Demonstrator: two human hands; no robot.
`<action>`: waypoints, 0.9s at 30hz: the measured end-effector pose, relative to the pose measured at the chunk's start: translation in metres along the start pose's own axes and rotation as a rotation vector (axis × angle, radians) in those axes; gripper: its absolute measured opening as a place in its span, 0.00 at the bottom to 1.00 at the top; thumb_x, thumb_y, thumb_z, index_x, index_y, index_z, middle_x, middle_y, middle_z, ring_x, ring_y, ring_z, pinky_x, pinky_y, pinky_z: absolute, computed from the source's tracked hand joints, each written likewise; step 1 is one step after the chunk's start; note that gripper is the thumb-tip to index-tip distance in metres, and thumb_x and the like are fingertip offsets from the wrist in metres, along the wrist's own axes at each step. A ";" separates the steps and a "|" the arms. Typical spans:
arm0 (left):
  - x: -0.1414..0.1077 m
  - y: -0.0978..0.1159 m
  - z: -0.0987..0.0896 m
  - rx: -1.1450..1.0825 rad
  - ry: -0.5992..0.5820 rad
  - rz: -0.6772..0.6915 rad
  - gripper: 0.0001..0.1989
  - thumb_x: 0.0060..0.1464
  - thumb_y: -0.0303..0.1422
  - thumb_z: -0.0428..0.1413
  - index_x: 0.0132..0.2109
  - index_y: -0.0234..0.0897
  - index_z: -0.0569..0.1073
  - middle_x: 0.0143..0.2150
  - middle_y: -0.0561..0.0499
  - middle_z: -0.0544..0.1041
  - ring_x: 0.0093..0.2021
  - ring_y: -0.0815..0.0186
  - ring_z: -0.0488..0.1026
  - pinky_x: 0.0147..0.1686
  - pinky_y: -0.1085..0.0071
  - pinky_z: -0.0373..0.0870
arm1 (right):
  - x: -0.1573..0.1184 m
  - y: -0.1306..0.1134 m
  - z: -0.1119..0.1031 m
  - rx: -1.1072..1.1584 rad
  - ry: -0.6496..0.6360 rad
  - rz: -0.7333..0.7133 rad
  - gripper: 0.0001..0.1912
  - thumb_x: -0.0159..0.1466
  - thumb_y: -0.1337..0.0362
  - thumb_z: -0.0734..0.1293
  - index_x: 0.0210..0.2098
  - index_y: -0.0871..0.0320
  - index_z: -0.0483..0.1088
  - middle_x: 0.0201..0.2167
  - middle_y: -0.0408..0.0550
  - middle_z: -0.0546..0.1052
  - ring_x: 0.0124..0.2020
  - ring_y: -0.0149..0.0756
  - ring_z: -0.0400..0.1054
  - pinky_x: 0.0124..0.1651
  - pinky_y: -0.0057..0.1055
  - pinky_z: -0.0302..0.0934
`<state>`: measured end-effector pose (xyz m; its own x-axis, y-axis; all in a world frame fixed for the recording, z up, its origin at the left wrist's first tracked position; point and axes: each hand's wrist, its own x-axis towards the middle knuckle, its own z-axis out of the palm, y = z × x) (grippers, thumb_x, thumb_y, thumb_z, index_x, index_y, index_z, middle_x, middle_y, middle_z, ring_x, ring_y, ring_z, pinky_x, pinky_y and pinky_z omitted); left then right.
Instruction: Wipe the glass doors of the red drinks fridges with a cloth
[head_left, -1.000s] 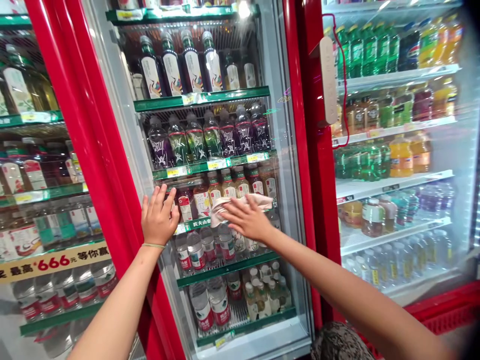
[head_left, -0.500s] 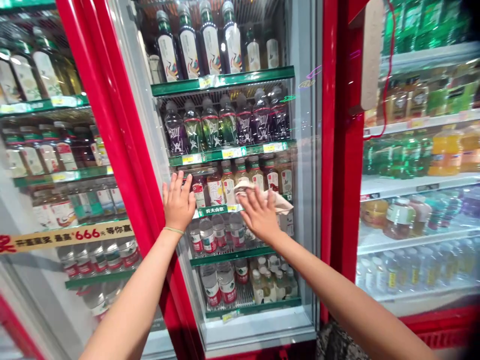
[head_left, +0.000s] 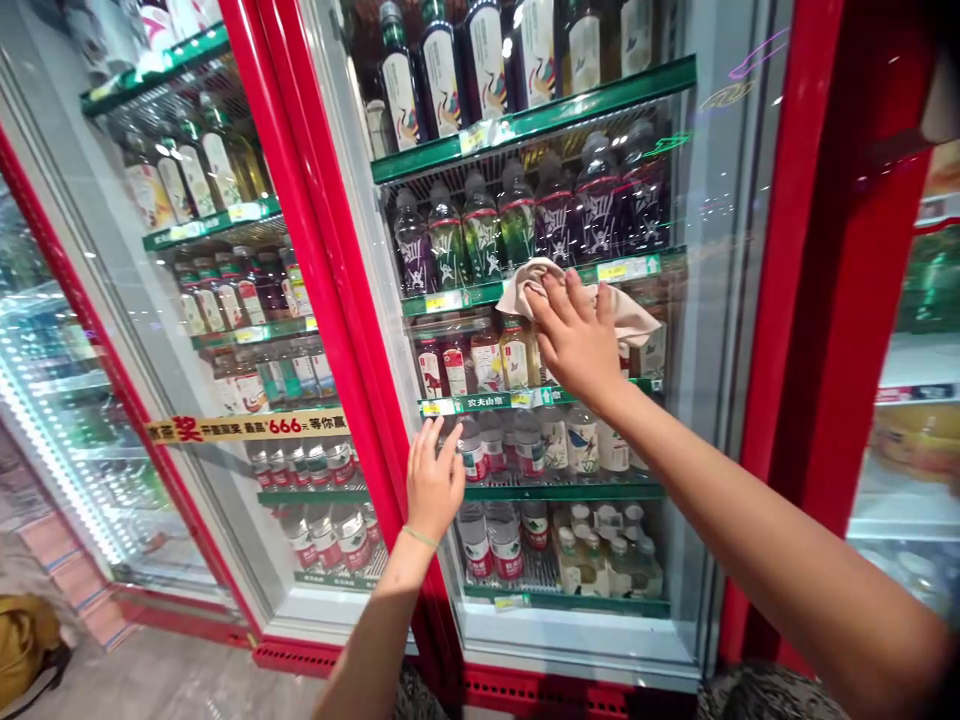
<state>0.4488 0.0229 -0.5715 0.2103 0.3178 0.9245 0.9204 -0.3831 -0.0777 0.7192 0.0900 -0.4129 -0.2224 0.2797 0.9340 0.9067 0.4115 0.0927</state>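
Note:
My right hand (head_left: 579, 345) presses a pale beige cloth (head_left: 517, 296) flat against the glass door (head_left: 724, 360) of a drinks fridge, fingers spread over it. Crumpled folds of the cloth stick out on both sides of the fingers. Behind the glass there, dark sports-drink bottles (head_left: 598, 205) stand on the shelf above. Lower and to the left is my left hand (head_left: 435, 482), open and holding nothing, a thin band at its wrist. It is at the glass beside the red door frame (head_left: 336, 300), in front of water bottles (head_left: 472, 450); whether its fingertips touch the glass I cannot tell.
Another glass-fronted fridge stands to the left, with a yellow promotional strip (head_left: 255, 427) across it. Further fridge shelves show at far left and right. A mustard-coloured bag (head_left: 26, 645) lies on the grey floor (head_left: 187, 665), lower left.
The view has swung left. My right hand and the cloth have moved up the glass to the shelf edge above. My left hand has slid lower, down to the water-bottle row.

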 end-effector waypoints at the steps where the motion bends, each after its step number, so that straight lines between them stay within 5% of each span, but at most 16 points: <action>1: -0.004 0.002 0.004 0.022 -0.007 -0.028 0.27 0.65 0.28 0.52 0.69 0.45 0.66 0.71 0.38 0.65 0.74 0.49 0.59 0.69 0.43 0.63 | 0.004 -0.010 0.003 0.016 -0.002 -0.031 0.35 0.73 0.60 0.57 0.76 0.43 0.43 0.78 0.37 0.46 0.79 0.47 0.32 0.77 0.64 0.26; 5: -0.006 -0.008 0.000 0.100 -0.038 -0.030 0.33 0.64 0.32 0.56 0.73 0.44 0.60 0.73 0.35 0.61 0.75 0.43 0.54 0.69 0.38 0.60 | -0.026 -0.054 0.036 0.129 -0.117 -0.407 0.34 0.72 0.64 0.59 0.75 0.44 0.49 0.76 0.39 0.54 0.78 0.42 0.42 0.78 0.58 0.33; 9: 0.021 -0.044 -0.032 0.154 0.092 -0.028 0.32 0.65 0.31 0.54 0.73 0.43 0.58 0.71 0.35 0.63 0.75 0.46 0.55 0.71 0.42 0.58 | -0.035 -0.071 0.056 0.200 -0.198 -0.757 0.33 0.70 0.65 0.61 0.74 0.46 0.54 0.74 0.38 0.59 0.75 0.38 0.51 0.78 0.49 0.43; 11: 0.045 -0.062 -0.049 0.171 0.151 -0.008 0.30 0.66 0.30 0.52 0.73 0.42 0.60 0.70 0.35 0.65 0.75 0.48 0.56 0.72 0.44 0.58 | -0.003 -0.076 0.051 0.186 -0.167 -0.730 0.32 0.71 0.62 0.61 0.74 0.46 0.53 0.74 0.38 0.58 0.76 0.40 0.49 0.78 0.51 0.41; 14: 0.080 -0.081 -0.067 0.182 0.184 0.029 0.28 0.67 0.29 0.49 0.72 0.40 0.61 0.69 0.36 0.66 0.75 0.49 0.56 0.73 0.45 0.57 | 0.061 -0.093 0.039 0.129 -0.034 -0.486 0.31 0.73 0.61 0.59 0.74 0.48 0.51 0.76 0.40 0.54 0.78 0.44 0.42 0.78 0.59 0.34; 17: 0.097 -0.094 -0.077 0.165 0.225 0.043 0.26 0.68 0.28 0.47 0.71 0.37 0.61 0.69 0.36 0.65 0.75 0.50 0.56 0.73 0.47 0.57 | 0.082 -0.122 0.046 0.113 0.035 -0.394 0.30 0.73 0.62 0.58 0.74 0.52 0.53 0.76 0.44 0.55 0.78 0.47 0.40 0.78 0.61 0.32; 21: 0.087 -0.103 -0.082 0.113 0.271 0.029 0.25 0.69 0.28 0.46 0.71 0.37 0.61 0.68 0.37 0.66 0.74 0.53 0.57 0.72 0.48 0.58 | 0.015 -0.150 0.083 0.135 -0.041 -0.666 0.30 0.72 0.64 0.59 0.73 0.58 0.56 0.74 0.49 0.58 0.76 0.47 0.49 0.78 0.56 0.40; 24: 0.074 -0.106 -0.084 0.084 0.238 0.030 0.25 0.69 0.28 0.45 0.70 0.36 0.63 0.67 0.36 0.67 0.73 0.54 0.58 0.72 0.49 0.59 | -0.035 -0.146 0.098 0.110 -0.087 -0.892 0.29 0.71 0.67 0.59 0.71 0.61 0.60 0.73 0.50 0.61 0.74 0.44 0.55 0.77 0.47 0.48; 27: 0.074 -0.105 -0.087 0.069 0.220 0.043 0.24 0.69 0.27 0.44 0.69 0.36 0.64 0.66 0.36 0.68 0.73 0.54 0.59 0.72 0.49 0.59 | -0.021 -0.125 0.089 0.104 -0.115 -0.979 0.28 0.71 0.66 0.60 0.70 0.56 0.63 0.72 0.44 0.64 0.73 0.41 0.56 0.77 0.43 0.49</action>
<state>0.3388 0.0113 -0.4621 0.1800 0.1029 0.9783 0.9340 -0.3298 -0.1372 0.5782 0.1097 -0.4752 -0.8953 -0.1441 0.4214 0.2694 0.5783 0.7701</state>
